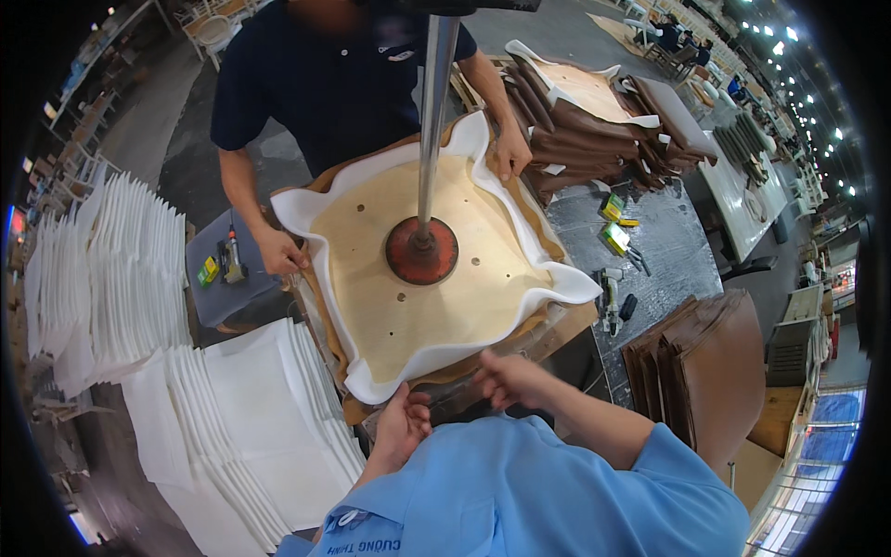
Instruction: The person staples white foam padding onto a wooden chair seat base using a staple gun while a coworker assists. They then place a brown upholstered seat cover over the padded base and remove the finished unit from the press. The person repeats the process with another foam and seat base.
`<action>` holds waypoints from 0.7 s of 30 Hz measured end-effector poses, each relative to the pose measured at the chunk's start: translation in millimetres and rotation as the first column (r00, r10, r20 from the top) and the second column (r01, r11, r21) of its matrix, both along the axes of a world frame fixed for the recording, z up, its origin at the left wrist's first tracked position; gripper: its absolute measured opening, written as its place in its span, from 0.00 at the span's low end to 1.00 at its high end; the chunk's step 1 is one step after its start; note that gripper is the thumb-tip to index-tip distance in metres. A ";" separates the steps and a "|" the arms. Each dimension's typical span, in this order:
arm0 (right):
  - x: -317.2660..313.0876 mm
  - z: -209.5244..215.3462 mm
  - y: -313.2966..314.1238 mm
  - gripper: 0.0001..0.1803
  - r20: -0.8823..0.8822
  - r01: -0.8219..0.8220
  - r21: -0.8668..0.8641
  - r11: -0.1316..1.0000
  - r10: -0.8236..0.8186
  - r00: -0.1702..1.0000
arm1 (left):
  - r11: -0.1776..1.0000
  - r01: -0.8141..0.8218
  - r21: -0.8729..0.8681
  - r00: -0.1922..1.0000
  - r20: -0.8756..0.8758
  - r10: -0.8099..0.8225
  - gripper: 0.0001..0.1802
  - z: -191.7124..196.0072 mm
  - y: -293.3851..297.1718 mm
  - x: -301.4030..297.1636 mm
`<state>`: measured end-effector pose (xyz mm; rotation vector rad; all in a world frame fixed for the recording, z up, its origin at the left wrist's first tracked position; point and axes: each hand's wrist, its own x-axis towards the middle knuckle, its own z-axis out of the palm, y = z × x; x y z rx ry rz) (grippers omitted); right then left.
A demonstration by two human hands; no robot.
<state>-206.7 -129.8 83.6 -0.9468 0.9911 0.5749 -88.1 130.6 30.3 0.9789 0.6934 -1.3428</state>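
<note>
The wooden panel (pixel 464 304) lay on white padding (pixel 577 285) and a tan-brown sheet (pixel 355 409), beneath a red press disc (pixel 422 269), a co-worker's hands (pixel 281 252) at its far sides. The left hand (pixel 402 425) had half-curled fingers at the padding's near-left corner, whether pinching it I couldn't tell; the right hand (pixel 510 379), loosely bent, ungripping, hovered beside the near edge
</note>
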 end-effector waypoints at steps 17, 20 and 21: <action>-14.3 -34.0 -84.3 0.26 0.061 0.251 -0.226 0.941 -0.243 0.968 | 0.991 -0.129 0.025 0.988 0.089 0.126 0.26 3.8 -67.9 -21.7; -30.2 -16.0 -117.7 0.25 0.134 -0.011 -0.137 0.990 0.030 0.991 | 0.999 -0.019 -0.039 0.987 0.157 0.025 0.33 14.2 -77.8 -39.0; -41.3 -9.1 -125.9 0.25 0.232 -0.152 -0.045 0.987 0.158 0.960 | 0.994 0.103 -0.025 0.989 0.110 -0.100 0.34 13.8 -82.8 -42.7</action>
